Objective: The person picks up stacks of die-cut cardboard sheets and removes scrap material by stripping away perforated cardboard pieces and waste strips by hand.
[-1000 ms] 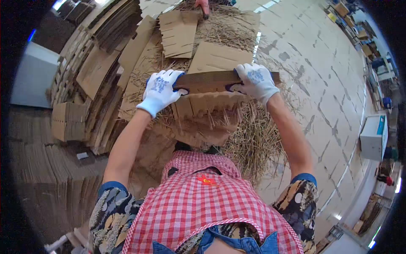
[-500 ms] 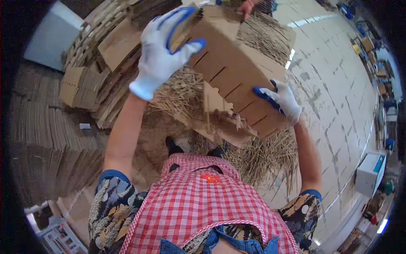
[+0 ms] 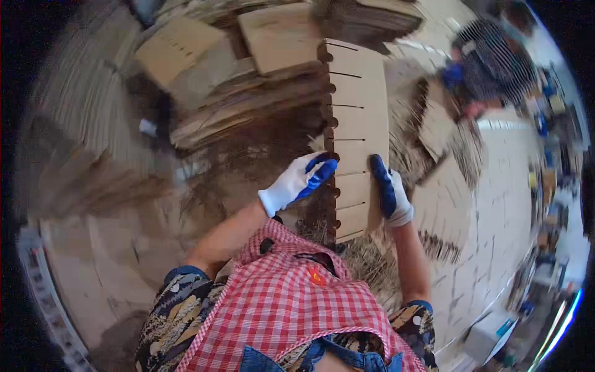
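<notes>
A stack of slotted cardboard dividers (image 3: 359,93) is upright in front of me, with parallel slits and a row of rounded notches down its left edge. My right hand (image 3: 392,193), in a white glove with a blue palm, grips the stack's right edge, thumb and fingers along it. My left hand (image 3: 304,180), gloved the same way, is closed at the notched left edge, its bent fingertips touching the cardboard. How far those fingers reach round the edge is hidden.
Flat cardboard piles (image 3: 248,102) stand at the left. Slotted sheets (image 3: 440,198) and thin cardboard scraps (image 3: 406,133) lie on the right. Another person (image 3: 493,65) in a striped top bends over at the upper right. A white box (image 3: 489,335) is at the lower right.
The stack has turned from slanted to nearly upright in view. My left hand has come down from its upper end to the notched edge. Torn cardboard at its lower edge no longer shows.
</notes>
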### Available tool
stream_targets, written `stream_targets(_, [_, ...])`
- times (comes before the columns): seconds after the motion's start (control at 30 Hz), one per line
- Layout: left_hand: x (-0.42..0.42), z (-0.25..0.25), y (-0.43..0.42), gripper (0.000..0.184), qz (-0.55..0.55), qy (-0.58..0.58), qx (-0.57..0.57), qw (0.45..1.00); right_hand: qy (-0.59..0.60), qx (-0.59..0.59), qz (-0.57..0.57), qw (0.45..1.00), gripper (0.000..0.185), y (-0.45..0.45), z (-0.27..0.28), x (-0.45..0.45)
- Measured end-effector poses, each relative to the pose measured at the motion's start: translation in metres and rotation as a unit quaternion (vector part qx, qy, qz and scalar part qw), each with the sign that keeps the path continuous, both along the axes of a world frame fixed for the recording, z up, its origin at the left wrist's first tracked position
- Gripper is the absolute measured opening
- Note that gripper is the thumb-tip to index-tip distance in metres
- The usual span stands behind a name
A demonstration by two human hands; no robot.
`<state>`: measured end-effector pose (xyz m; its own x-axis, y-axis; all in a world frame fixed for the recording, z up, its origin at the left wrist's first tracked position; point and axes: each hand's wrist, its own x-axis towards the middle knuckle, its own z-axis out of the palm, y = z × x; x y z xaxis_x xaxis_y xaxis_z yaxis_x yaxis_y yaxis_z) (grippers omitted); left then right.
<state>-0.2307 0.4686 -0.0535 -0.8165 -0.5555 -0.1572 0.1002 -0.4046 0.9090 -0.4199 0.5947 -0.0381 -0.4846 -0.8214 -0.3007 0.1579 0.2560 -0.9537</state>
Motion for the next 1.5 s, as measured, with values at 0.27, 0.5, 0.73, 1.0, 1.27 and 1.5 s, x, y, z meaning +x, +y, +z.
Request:
stream_targets(0.27, [0.108, -0.007, -0.08, 0.036, 0.211, 0.045, -0.003, 0.977, -0.085, -0.036, 0.157, 0.983, 0.039, -0.181, 0.043, 0.074])
stream_targets(0.5, [0.136, 0.023, -0.139, 0.035, 0.338, -0.026, -0.12, 0.933, -0.073, -0.053, 0.321, 0.943, 0.047, -0.308, 0.04, 0.1])
stream_targets(0.73, [0.134, 0.059, -0.205, 0.03, 0.316, -0.17, -0.203, 0.911, -0.27, -0.004, 0.379, 0.885, 0.05, -0.431, 0.032, 0.099])
stream_targets(1.0, [0.101, 0.05, -0.273, 0.027, 0.32, -0.168, -0.235, 0.902, -0.247, -0.042, 0.408, 0.878, 0.052, -0.542, 0.04, 0.087])
stream_targets(1.27, [0.096, 0.047, -0.328, 0.026, 0.446, -0.14, -0.177, 0.866, -0.269, 0.006, 0.432, 0.861, 0.051, -0.588, 0.024, 0.086])
stream_targets(1.5, [0.155, 0.05, -0.321, 0.022, 0.425, -0.057, -0.023, 0.903, -0.266, 0.005, 0.414, 0.871, 0.051, -0.609, 0.037, 0.084])
